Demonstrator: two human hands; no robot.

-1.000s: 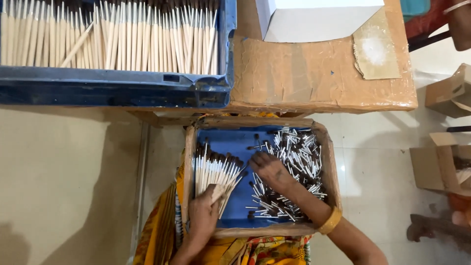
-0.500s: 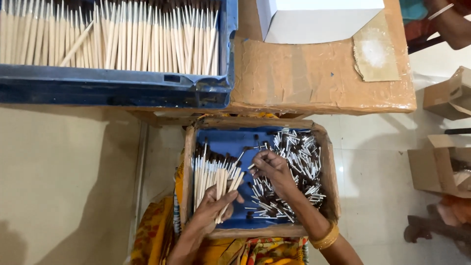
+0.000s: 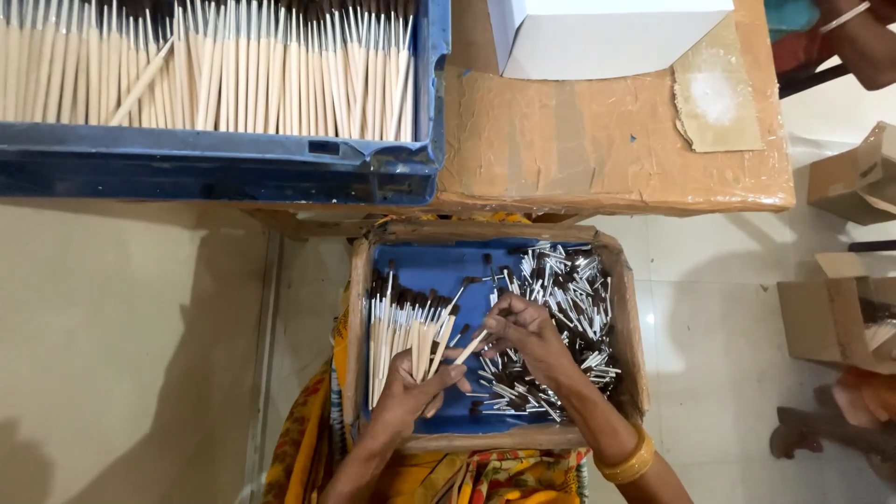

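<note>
Assembling brushes: left hand [image 3: 411, 392] gripping bundle [image 3: 403, 331] at 9 o'clock; right hand [image 3: 523, 331] pinching stick [image 3: 469, 348]. Next, probably: adding stick to bundle.

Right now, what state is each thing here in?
Left hand: gripping a fanned bundle of sticks.
Right hand: pinching a single stick.
Wooden tray: open, on the lap.
Metal ferrules: loose heap in tray.
Blue crate: full of sticks.
White box: open.
</note>
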